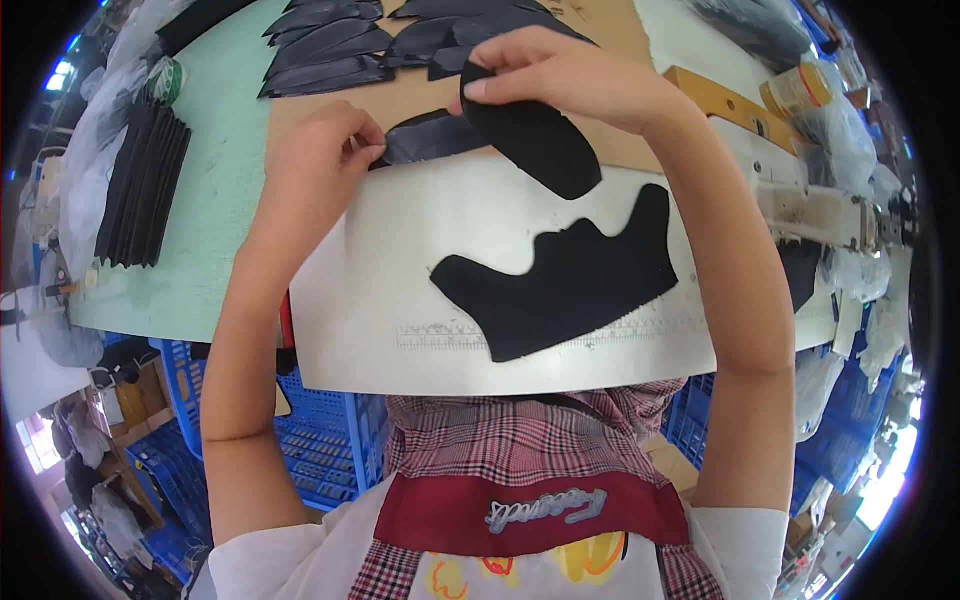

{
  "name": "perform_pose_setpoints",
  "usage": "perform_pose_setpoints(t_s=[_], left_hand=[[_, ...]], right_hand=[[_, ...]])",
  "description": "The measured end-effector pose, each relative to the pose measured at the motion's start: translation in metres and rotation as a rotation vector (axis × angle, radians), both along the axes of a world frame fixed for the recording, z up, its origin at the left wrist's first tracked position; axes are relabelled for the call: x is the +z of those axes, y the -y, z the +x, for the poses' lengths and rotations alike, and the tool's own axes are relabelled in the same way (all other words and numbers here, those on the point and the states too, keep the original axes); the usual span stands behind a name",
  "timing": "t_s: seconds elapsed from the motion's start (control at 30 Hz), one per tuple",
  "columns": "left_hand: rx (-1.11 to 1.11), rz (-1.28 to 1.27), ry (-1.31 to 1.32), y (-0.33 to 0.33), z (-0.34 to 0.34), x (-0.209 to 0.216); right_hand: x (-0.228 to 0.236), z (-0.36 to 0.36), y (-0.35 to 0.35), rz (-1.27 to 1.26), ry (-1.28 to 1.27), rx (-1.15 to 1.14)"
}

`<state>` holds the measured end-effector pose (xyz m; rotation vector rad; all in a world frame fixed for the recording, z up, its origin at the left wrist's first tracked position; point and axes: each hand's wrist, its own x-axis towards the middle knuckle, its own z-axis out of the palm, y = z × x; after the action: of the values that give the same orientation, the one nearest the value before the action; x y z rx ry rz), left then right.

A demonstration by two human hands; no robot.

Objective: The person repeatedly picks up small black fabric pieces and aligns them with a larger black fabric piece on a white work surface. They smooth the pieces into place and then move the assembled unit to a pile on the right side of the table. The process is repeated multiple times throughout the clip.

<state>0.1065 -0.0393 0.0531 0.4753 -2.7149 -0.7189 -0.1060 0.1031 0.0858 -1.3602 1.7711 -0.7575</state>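
While the left hand [322,145], upper left of centre in the head view, pinches thumb to fingertips at the left end of a coated dark piece [435,138], the right hand [560,80], upper centre, has thumb and fingers closed on the top end of a black oval piece [545,145]. Oval is matte, tilted down-right, partly hiding the coated one. Coated piece has a slight sheen, lies at lower edge of brown cardboard [625,50]. Dark pointed pieces [325,45] overlap in rows, top of frame. Flat black cutout [575,275], wavy upper edge, lies mid-frame on white tabletop [370,300]. Ridged black stack [145,190], upper left, on pale green surface [225,130]
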Motion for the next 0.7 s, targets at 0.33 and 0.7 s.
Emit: perform_pose_setpoints(t_s=[0.33,0.7], left_hand=[[0.168,0.189,0.037,0.029,0.042,0.006],[-0.186,-0.001,-0.276,-0.018,-0.029,-0.02]], right_hand=[[-0.006,-0.005,0.0,0.089,-0.009,-0.006],[-0.021,-0.015,-0.009,-0.103,0.413,-0.099]])
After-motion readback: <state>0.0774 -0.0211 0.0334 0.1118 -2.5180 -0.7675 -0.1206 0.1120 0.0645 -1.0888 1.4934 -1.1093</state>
